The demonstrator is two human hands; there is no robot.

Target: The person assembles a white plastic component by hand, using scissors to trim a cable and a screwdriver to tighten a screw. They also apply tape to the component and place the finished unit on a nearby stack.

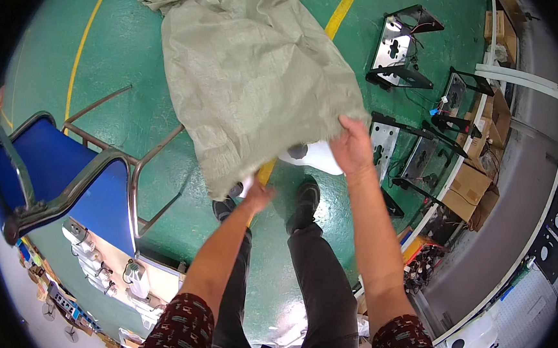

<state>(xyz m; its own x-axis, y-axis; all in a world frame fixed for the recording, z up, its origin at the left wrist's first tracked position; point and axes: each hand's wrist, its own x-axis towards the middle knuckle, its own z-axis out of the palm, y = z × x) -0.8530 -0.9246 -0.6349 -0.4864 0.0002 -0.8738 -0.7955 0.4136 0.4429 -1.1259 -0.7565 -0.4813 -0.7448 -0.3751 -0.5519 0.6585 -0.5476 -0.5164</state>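
While the right hand pinches a corner of the big grey-green cloth in a closed grip, the left hand is by its near edge, too blurry to tell if that grip holds on. The cloth spreads over the green floor, partly hiding a white thing. Moving it seems the step, which calls for two tight holds. A blue chair and black metal frames crowd the sides.

Grey-green woven fabric, wrinkled, near edge frayed; one corner pinched in my right grip, bulk spread ahead and leftward of it.
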